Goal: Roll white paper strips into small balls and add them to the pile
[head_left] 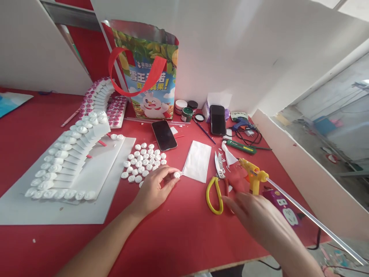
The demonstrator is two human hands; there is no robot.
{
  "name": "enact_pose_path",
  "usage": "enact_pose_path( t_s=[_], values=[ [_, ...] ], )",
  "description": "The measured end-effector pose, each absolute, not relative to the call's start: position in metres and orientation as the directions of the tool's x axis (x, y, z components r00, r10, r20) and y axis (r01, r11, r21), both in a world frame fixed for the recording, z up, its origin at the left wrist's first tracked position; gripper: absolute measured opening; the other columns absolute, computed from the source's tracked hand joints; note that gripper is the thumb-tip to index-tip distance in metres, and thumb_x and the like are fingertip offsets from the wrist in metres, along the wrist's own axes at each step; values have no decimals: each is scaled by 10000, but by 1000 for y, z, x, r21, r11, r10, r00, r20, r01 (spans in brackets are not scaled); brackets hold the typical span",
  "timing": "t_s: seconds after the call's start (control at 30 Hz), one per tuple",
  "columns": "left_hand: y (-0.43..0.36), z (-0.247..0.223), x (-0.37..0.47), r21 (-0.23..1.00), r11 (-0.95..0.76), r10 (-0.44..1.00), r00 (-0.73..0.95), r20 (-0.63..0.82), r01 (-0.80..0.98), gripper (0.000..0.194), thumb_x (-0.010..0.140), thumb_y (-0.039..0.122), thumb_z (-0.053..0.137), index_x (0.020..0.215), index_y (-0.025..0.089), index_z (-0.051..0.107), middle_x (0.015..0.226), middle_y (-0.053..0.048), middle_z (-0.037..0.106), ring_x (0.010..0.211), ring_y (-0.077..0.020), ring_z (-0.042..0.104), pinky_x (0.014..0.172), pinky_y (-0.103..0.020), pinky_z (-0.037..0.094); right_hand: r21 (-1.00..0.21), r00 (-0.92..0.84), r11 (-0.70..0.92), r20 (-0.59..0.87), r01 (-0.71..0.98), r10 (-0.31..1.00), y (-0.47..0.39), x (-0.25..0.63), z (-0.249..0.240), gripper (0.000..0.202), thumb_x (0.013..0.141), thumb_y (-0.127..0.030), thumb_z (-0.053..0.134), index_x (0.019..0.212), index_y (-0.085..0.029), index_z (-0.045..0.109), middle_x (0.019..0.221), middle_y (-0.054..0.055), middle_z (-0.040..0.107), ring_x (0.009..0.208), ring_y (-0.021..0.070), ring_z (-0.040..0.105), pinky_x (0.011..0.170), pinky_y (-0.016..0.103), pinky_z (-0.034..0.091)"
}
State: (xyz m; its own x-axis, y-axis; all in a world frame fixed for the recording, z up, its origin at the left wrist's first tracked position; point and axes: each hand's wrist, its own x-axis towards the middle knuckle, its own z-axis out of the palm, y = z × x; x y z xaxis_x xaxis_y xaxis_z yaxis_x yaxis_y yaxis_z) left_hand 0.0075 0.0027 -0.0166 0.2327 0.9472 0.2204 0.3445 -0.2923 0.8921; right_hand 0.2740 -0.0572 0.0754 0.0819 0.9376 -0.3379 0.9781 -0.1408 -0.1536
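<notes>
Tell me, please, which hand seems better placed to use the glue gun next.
Probably the right hand: it is close by the yellow glue gun, though its grip is unclear. The left hand is farther away, pinching a white rosette.

Red tabletop (178,238), white rosettes (149,167) (loosely clustered), white paper (197,161), phone (164,135)

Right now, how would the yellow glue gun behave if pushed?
The glue gun is probably tail-heavy: a long glue stick juts from its rear. That length may catch or twist the gun. Its body looks like moulded plastic, so likely stiff and light.
</notes>
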Motion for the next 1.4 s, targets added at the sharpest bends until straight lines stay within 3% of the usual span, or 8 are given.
enact_pose_path(
  t_s=[0.17,0.27,0.67,0.87,0.97,1.07,1.2,1.4],
  values=[
    [4,-15,10,896,-311,940,242,240,318,96,953,251,615,970,203,696,855,-32,702,751,-143,631,721,-250,520,-4,432,-433,-48,901,901,-76,337,43,446,855,-672,417,655,-275,447,668,116,658,644,308,639,559,373,405],
    [4,-14,13,899,-320,936,245,252,300,84,946,245,623,961,200,693,837,-26,696,736,-139,624,708,-244,519,-129,471,-477,-76,869,879,-60,343,37,440,812,-698,439,741,-268,502,721,111,676,718,310,646,604,379,440],
    [1,-19,16,881,-343,924,285,255,325,83,957,235,596,982,208,671,867,-40,707,784,-161,660,742,-278,529,-442,565,-542,-91,715,820,-24,318,30,412,722,-642,536,589,-259,471,570,66,599,565,243,571,555,358,408],
    [1,-19,16,890,-340,924,286,256,304,86,953,240,608,997,204,672,883,-50,708,813,-170,669,772,-292,541,-734,617,-499,-140,460,774,-26,318,22,403,686,-542,662,480,-210,563,473,79,603,475,192,529,472,315,407],
    [2,-18,16,914,-312,932,269,242,260,105,942,260,628,998,202,695,939,-67,708,884,-183,674,827,-312,548,-864,642,-408,-138,294,755,-31,316,24,366,670,-520,739,629,-161,680,547,68,641,538,177,541,500,293,425],
    [2,-11,17,972,-187,961,231,151,144,137,909,311,682,975,199,725,1039,-86,713,990,-200,678,922,-344,549,-941,599,-321,-196,108,776,-39,311,33,372,670,-496,821,762,-148,728,620,50,652,578,163,553,524,279,448],
    [8,5,25,977,182,961,229,-154,-107,280,829,403,788,992,181,734,1037,-99,778,992,-215,720,954,-374,558,-961,366,-258,-278,-103,888,-40,295,52,322,738,-471,824,793,-170,725,645,35,626,569,158,562,526,286,479],
    [30,13,41,853,362,925,258,-280,-375,367,700,420,885,881,141,728,858,-91,794,741,-159,699,756,-312,564,-981,46,-193,-194,-36,980,-13,260,59,315,811,-497,770,821,-185,732,802,66,698,656,180,626,676,325,539]
  ],
)
